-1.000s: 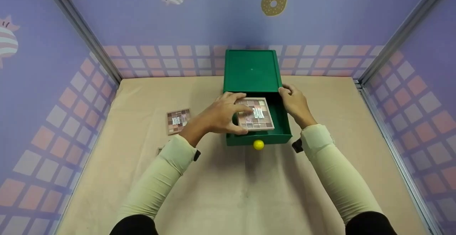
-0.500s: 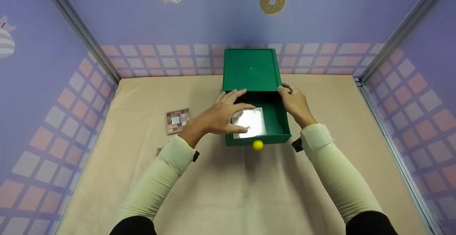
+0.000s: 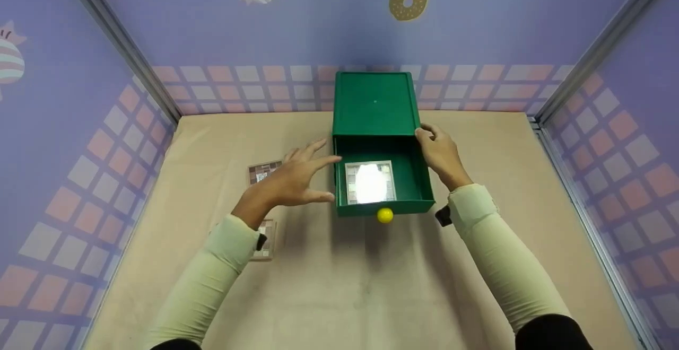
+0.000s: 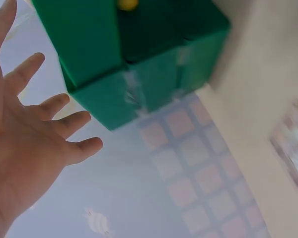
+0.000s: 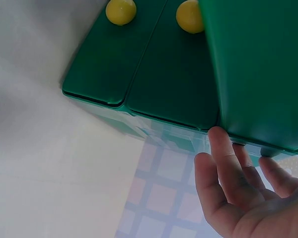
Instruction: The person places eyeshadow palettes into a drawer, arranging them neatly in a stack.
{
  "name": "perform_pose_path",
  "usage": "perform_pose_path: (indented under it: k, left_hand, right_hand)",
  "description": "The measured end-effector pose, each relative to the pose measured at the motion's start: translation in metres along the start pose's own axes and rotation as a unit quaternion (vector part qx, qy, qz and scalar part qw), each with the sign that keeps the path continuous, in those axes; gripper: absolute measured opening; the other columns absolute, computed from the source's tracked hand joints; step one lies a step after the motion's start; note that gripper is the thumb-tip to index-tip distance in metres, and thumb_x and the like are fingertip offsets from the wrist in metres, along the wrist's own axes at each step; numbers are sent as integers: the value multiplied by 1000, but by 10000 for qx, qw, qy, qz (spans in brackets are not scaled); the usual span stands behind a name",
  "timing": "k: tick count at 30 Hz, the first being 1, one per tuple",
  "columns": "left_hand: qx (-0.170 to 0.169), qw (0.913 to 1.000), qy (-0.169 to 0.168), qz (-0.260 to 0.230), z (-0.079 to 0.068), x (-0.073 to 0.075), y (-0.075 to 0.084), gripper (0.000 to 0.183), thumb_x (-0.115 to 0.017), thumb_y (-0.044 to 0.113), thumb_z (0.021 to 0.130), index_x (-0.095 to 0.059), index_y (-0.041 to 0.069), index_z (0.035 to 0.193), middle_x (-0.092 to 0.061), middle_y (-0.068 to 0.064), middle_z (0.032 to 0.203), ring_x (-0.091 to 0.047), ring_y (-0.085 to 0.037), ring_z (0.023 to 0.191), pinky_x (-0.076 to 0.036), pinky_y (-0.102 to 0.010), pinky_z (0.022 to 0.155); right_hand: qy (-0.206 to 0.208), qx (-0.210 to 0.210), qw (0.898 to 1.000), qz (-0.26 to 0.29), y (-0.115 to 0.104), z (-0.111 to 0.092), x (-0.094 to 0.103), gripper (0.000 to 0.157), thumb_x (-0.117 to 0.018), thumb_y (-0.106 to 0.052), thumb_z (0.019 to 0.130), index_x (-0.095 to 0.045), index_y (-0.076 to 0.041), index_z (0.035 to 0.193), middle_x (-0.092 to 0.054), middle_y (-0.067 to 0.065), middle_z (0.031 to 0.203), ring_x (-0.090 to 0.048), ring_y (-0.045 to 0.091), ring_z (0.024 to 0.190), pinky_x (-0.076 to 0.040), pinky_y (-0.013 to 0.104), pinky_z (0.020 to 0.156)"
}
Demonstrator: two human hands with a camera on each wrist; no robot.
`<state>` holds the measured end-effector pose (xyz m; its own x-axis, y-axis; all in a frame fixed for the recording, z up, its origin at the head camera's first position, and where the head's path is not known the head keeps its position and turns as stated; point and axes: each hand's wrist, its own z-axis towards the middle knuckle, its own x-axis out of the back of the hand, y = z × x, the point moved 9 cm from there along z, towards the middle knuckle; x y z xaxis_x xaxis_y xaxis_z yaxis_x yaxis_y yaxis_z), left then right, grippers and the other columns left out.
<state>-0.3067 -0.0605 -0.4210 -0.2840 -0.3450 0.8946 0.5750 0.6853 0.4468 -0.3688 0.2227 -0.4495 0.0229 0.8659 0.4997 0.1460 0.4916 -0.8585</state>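
An eyeshadow palette, its lid glaring with reflected light, lies flat in the pulled-out top drawer of a green cabinet. My left hand hovers just left of that drawer, fingers spread, holding nothing. In the left wrist view its fingers are stretched out beside the cabinet. Against the cabinet's right side near the front corner rests my right hand; the right wrist view has its loosely bent fingers touching the side wall.
Two more palettes lie on the table at the left: one palette behind my left hand, another palette partly under the left wrist. A yellow knob juts from the drawer front. Patterned walls enclose the table.
My left hand has let go of the palette, which dropped flat into the drawer, and has moved left out of it. The right hand stays at the cabinet's side.
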Motion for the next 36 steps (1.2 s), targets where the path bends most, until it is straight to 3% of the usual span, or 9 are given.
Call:
perform_pose_path:
  k: [10,20,27,36]
  left_hand:
    - [428,9989,-161,65,-42,-18,-48,83,-71,55,78,-37,27,148,-19,-13,160,-22,-39,146,-18,-64,114]
    - [955,9939,-494,223,-69,-47,-82,85,-76,50,76,-38,24,147,-19,-10,160,-20,-32,148,-9,-69,113]
    - [1085,9910,-638,466,-95,-54,-104,88,-78,48,73,-37,24,148,-23,-14,159,-21,-39,146,-13,-73,109]
    - [1379,9857,-795,543,-130,-80,-139,88,-85,37,68,-43,24,145,-29,-23,154,-28,-50,139,-17,-74,107]
  right_hand:
    - [13,23,10000,81,-2,0,1,56,-40,-50,98,-40,-20,146,-48,13,144,-51,32,127,-44,50,104]
    - [54,7,10000,52,-2,0,0,56,-39,-48,99,-39,-20,146,-47,14,144,-50,32,128,-44,50,104]
    - [19,86,10000,-32,-1,-1,-1,57,-37,-50,99,-39,-19,147,-47,16,144,-50,33,128,-42,51,105]
    - [27,43,10000,-40,-1,-1,-1,57,-37,-49,99,-38,-18,147,-44,14,147,-47,33,131,-40,51,107]
